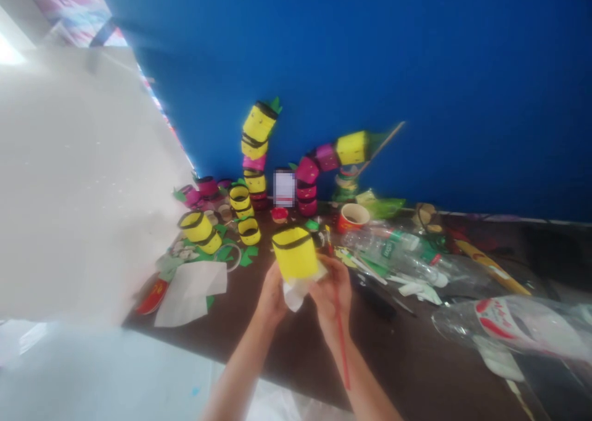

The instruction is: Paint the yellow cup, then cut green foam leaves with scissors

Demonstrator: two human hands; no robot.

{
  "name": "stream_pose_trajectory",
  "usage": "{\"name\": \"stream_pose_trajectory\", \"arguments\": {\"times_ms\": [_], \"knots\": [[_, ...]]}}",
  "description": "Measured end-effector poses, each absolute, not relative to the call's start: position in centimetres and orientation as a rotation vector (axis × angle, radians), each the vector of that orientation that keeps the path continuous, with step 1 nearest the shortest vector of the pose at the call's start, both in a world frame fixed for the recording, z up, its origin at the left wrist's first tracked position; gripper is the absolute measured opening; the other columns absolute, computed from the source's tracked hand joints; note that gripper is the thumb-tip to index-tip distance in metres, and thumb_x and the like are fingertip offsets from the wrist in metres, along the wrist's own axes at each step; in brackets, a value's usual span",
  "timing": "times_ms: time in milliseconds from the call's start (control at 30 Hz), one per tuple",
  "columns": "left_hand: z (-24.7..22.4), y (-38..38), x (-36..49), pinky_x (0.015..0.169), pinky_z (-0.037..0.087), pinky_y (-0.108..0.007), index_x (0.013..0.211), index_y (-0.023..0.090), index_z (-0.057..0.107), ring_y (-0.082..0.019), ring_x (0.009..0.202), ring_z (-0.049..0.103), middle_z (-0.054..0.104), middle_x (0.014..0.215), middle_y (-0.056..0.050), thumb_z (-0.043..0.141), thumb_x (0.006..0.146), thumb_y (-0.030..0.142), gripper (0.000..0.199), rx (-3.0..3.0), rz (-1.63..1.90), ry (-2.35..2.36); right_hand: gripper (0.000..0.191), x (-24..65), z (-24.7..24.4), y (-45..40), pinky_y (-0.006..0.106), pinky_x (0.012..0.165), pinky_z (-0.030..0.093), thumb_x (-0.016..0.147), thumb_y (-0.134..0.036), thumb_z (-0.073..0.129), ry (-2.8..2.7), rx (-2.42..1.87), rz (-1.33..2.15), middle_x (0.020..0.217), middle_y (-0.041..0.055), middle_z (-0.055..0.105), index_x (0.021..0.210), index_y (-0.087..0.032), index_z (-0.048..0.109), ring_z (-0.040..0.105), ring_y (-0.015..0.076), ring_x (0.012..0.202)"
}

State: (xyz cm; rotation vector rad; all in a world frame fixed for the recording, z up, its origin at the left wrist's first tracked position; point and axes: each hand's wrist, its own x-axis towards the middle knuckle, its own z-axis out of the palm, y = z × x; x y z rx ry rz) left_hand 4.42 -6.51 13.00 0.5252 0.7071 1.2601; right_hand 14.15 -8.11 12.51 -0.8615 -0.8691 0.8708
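Holding a yellow cup [296,259] with black rim between curled fingers of left hand [272,291] and right hand [335,285], above the middle of the surface [231,325], with white paper [295,294] under it; cannot tell its contents. Also holding in right fingers, as it seems, a thin red stick [342,335]. Near the back edge, can see a red paper cup [345,222], pale inside. Toward the right edge, can notice lying clear bottles [393,254]. Behind the back edge, can see a blue wall [416,69]. Toward the front left corner, can find a white sheet [194,291], then brown surface showing up to left forearm.
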Motion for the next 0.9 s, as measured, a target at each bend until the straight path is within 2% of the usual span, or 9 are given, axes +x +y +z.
{"name": "stream_pose_trajectory", "arguments": {"times_ms": [200,300,567,900], "knots": [[11.5,-6.2,4.6,0.082,0.049,-0.031,0.104,0.013,0.065,-0.021,0.089,0.064,0.068,0.103,-0.009,0.067,0.072,0.039,0.042,0.354,1.184,0.573,0.052,14.1,12.0,-8.1,0.044,0.088,0.047,0.062,-0.030,0.074,-0.885,-0.873,0.856,0.110,0.0079,0.058,0.106,-0.022,0.048,0.058,0.0250,0.103],[11.2,-6.1,4.6,0.085,0.049,-0.032,0.100,0.015,0.066,-0.023,0.093,0.063,0.068,0.104,-0.009,0.071,0.067,0.040,0.041,0.356,1.187,0.572,0.053,14.0,11.7,-8.0,0.043,0.087,0.048,0.061,-0.033,0.074,-0.896,-0.891,0.827,0.109,0.0090,0.058,0.106,-0.021,0.048,0.058,0.0255,0.102],[10.0,-5.7,3.7,0.089,0.047,-0.041,0.094,0.015,0.068,-0.030,0.095,0.063,0.068,0.103,-0.011,0.073,0.055,0.057,0.058,0.438,1.146,0.574,0.055,13.6,11.6,-8.3,0.042,0.085,0.048,0.060,-0.038,0.075,-0.882,-0.927,0.865,0.109,0.0095,0.058,0.105,-0.021,0.049,0.059,0.0260,0.099],[7.6,-5.6,3.3,0.092,0.047,-0.043,0.089,0.017,0.071,-0.030,0.096,0.063,0.070,0.100,-0.010,0.073,0.048,0.063,0.061,0.417,1.126,0.540,0.049,13.5,11.8,-8.7,0.038,0.083,0.049,0.065,-0.029,0.072,-0.916,-0.924,0.878,0.109,0.0085,0.058,0.108,-0.021,0.050,0.059,0.0238,0.100]]}}
